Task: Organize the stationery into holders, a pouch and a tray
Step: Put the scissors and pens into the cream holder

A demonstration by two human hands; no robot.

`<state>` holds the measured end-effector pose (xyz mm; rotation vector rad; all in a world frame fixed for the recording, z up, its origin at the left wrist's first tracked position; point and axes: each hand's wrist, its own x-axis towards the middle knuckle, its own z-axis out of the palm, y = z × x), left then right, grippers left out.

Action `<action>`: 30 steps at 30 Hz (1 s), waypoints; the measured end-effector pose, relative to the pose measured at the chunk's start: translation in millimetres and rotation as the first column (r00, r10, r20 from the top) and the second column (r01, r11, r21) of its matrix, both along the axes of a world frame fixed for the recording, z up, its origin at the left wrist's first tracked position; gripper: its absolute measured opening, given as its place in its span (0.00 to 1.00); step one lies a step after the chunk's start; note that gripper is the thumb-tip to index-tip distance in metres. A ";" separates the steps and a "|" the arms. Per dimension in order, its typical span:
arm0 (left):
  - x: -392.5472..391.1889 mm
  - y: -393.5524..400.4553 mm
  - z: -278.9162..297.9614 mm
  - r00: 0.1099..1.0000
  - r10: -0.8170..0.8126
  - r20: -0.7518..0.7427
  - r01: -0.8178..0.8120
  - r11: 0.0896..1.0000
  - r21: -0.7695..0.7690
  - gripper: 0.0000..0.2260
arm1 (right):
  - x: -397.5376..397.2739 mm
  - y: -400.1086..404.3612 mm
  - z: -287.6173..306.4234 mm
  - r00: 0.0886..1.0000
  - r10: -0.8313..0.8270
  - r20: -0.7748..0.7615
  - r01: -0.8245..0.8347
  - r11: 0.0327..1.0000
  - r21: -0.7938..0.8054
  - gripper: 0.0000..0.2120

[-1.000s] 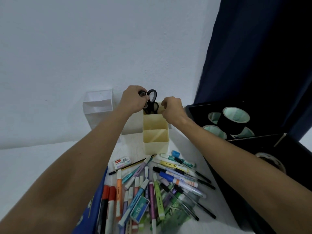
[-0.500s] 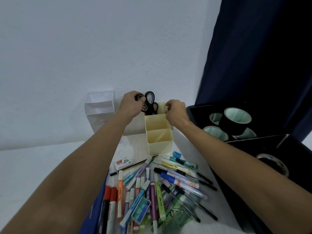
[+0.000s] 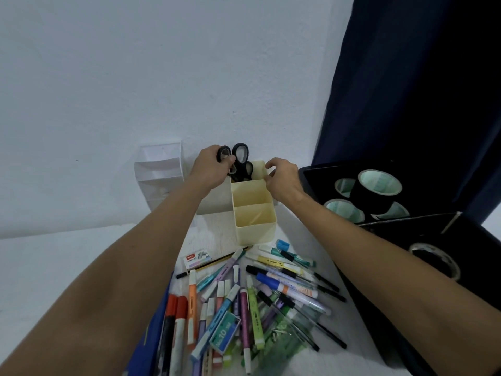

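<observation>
- Left hand (image 3: pixel 210 166) closed around black scissor handles (image 3: pixel 240 161) at the far compartment of the cream holder (image 3: pixel 253 210). Blades hidden inside the compartment; hard to tell how many pairs, at least three handle loops show.
- Right hand (image 3: pixel 282 176) at the holder's far right rim, fingers loosely curled, thumb and forefinger touching the rim edge. Whether it pinches the wall or only rests there cannot be told.
- The holder's two nearer compartments are open to view; nothing made out inside.
- White holder (image 3: pixel 160 175) stands against the wall, left of the cream one; its right side partly covered by the left wrist. A second pale box between the two is mostly hidden behind the left forearm.
- Loose pile of pens and markers (image 3: pixel 252 291) on the table (image 3: pixel 67 267) just in front of the cream holder, with a staples box (image 3: pixel 196 260) at its far left edge and a green-and-blue staple packet (image 3: pixel 225 333) lying on top nearer the camera.
- Blue pouch (image 3: pixel 153 337), or something like it, at the pile's left, largely covered by the left forearm and cut off by the bottom edge.
- Black tray (image 3: pixel 314 175) at right holds tape rolls (image 3: pixel 378 188); one roll stacked on others, lower ones partly hidden.
- A second black box (image 3: pixel 406 232) nearer, right forearm crossing it; one tape roll inside, dim.
</observation>
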<state>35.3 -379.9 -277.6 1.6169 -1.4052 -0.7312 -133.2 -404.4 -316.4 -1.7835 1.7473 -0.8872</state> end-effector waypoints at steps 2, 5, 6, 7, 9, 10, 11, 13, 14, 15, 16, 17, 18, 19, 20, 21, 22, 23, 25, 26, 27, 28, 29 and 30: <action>0.8 -1.2 -3.8 1.000 0.023 0.007 -0.023 0.999 0.023 0.07 | -0.4 0.1 0.0 1.000 0.006 0.004 -0.006 1.000 0.001 0.17; 1.0 0.0 -3.7 0.999 0.039 0.037 -0.040 0.999 0.017 0.09 | -1.1 2.3 -0.3 1.000 0.021 -0.018 -0.021 1.000 -0.001 0.18; 1.1 1.5 -2.0 0.996 0.053 0.069 -0.053 0.999 0.003 0.12 | -1.1 3.8 0.2 0.999 0.029 -0.035 -0.029 1.000 -0.005 0.18; 1.0 3.8 0.5 0.990 0.075 0.117 -0.073 0.997 -0.019 0.15 | -1.3 6.1 1.1 0.998 0.036 -0.056 -0.037 0.999 -0.016 0.18; -0.3 10.8 7.4 0.970 0.118 0.215 -0.104 0.992 -0.074 0.19 | -1.5 12.4 5.3 0.993 0.055 -0.105 -0.061 0.997 -0.052 0.18; -1.3 16.2 10.3 0.959 0.128 0.254 -0.104 0.989 -0.106 0.20 | -1.7 17.1 7.8 0.990 0.072 -0.125 -0.082 0.994 -0.077 0.16; -2.7 21.4 14.0 0.948 0.131 0.291 -0.094 0.986 -0.140 0.20 | -1.6 21.4 12.1 0.986 0.097 -0.139 -0.112 0.988 -0.105 0.15; -5.4 38.4 18.7 0.921 0.125 0.369 -0.057 0.980 -0.190 0.21 | 0.1 34.8 20.0 0.972 0.175 -0.155 -0.198 0.969 -0.148 0.12; -6.1 49.7 19.7 0.905 0.117 0.410 -0.036 0.979 -0.199 0.20 | 1.9 43.8 23.5 0.960 0.228 -0.163 -0.253 0.955 -0.156 0.11; -7.5 58.7 21.7 0.885 0.107 0.454 -0.014 0.979 -0.202 0.20 | 2.9 50.9 28.0 0.945 0.277 -0.174 -0.304 0.939 -0.158 0.10; -7.1 69.7 21.9 0.862 0.097 0.497 0.000 0.981 -0.192 0.21 | 4.4 59.9 30.9 0.927 0.327 -0.186 -0.355 0.923 -0.149 0.10; -5.5 81.7 21.4 0.846 0.080 0.527 0.009 0.986 -0.165 0.21 | 6.0 69.7 33.0 0.907 0.372 -0.196 -0.400 0.907 -0.130 0.10; -3.1 91.6 20.5 0.839 0.058 0.541 0.013 0.992 -0.127 0.21 | 6.5 78.7 35.0 0.886 0.414 -0.207 -0.441 0.891 -0.106 0.10; 0.8 103.0 18.8 0.833 0.034 0.552 0.015 0.996 -0.084 0.20 | 7.2 88.5 36.0 0.862 0.458 -0.219 -0.484 0.872 -0.081 0.09; 5.3 113.4 16.7 0.826 0.008 0.564 0.017 0.999 -0.040 0.19 | 7.2 97.0 36.5 0.835 0.500 -0.232 -0.524 0.850 -0.055 0.09; 10.1 125.6 13.9 0.815 -0.018 0.579 0.020 1.000 0.004 0.18 | 6.9 106.3 36.3 0.804 0.542 -0.243 -0.564 0.825 -0.025 0.09; 14.9 136.5 10.7 0.808 -0.045 0.587 0.024 0.999 0.043 0.17 | 6.0 114.1 36.1 0.774 0.580 -0.254 -0.598 0.802 0.010 0.09; 19.9 148.2 7.4 0.802 -0.070 0.593 0.030 0.997 0.076 0.17 | 4.9 121.6 35.3 0.742 0.613 -0.271 -0.626 0.779 0.046 0.09; 29.3 168.8 0.4 0.806 -0.112 0.582 0.033 0.989 0.145 0.15 | 1.3 132.9 32.0 0.693 0.655 -0.300 -0.654 0.747 0.120 0.10; 34.0 175.9 -3.3 0.813 -0.124 0.569 0.027 0.984 0.177 0.15 | -0.9 136.1 30.3 0.679 0.667 -0.308 -0.656 0.739 0.155 0.10; 37.8 184.0 -6.9 0.817 -0.132 0.561 0.020 0.979 0.202 0.14 | -3.8 140.9 28.3 0.667 0.675 -0.314 -0.654 0.733 0.187 0.10; 41.1 189.8 -10.6 0.818 -0.140 0.558 0.014 0.975 0.223 0.14 | -6.5 144.6 26.7 0.658 0.681 -0.320 -0.650 0.729 0.214 0.10; 42.8 195.6 -14.5 0.818 -0.148 0.556 0.012 0.971 0.241 0.14 | -10.1 148.7 25.2 0.650 0.685 -0.328 -0.646 0.726 0.237 0.10; 44.2 200.0 -18.0 0.818 -0.160 0.552 0.014 0.966 0.259 0.13 | -12.9 152.3 24.5 0.644 0.688 -0.334 -0.640 0.724 0.258 0.10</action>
